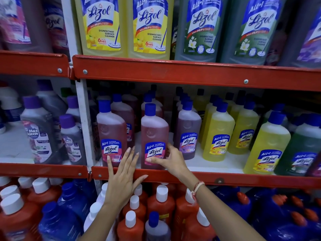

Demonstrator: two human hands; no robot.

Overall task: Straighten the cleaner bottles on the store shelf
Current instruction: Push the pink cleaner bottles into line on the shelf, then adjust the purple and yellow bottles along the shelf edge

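On the middle shelf stands a pink Lizol cleaner bottle point(153, 129) with a blue cap, upright at the front edge. My right hand point(169, 158) grips its lower part, thumb across the label and fingers around its right side. A second pink Lizol bottle point(111, 131) stands to its left. My left hand point(122, 173) is spread flat with fingers apart, over the red shelf rail point(225, 180) and the gap between the two pink bottles, holding nothing. A purple Lizol bottle point(188, 134) stands just right of the gripped one.
Yellow bottles point(217, 134) and a green bottle point(302, 150) fill the shelf to the right. Large Lizol bottles point(149, 26) line the upper shelf. Orange and blue bottles point(161, 202) with white caps crowd the lower shelf. Max Kleen bottles point(40, 131) stand in the left bay.
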